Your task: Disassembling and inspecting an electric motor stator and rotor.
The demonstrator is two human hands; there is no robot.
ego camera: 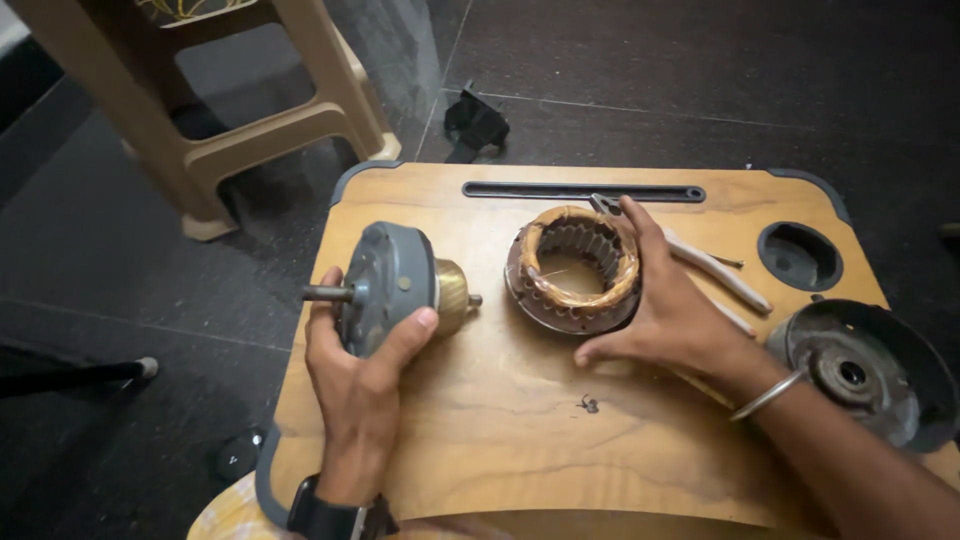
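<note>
Left hand (355, 375) is wrapped around a grey, disc-shaped rotor (388, 288), fingers clamped on its rim, holding it on edge near the left edge of the wooden lap table (480, 440). A steel shaft sticks out of the disc toward the left, and a brass-coloured hub points right, toward the middle of the board. Right hand (668, 310) rests over the right side of the stator ring (575, 268), which lies flat near the centre of the tabletop; the fingers curl on its outer wall and the thumb lies along the board, so the hand is closed on the ring, steadying it. Copper windings line the ring's top.

Judged from this, the two motor parts are apart and being handled side by side, the rotor lifted clear of the ring. Bringing them together would call for turning the rotor so its shaft lines up with the ring's open centre.

White-handled pliers (715, 268) lie beyond the right hand, and a dark motor cover (865, 372) sits at the right edge.
</note>
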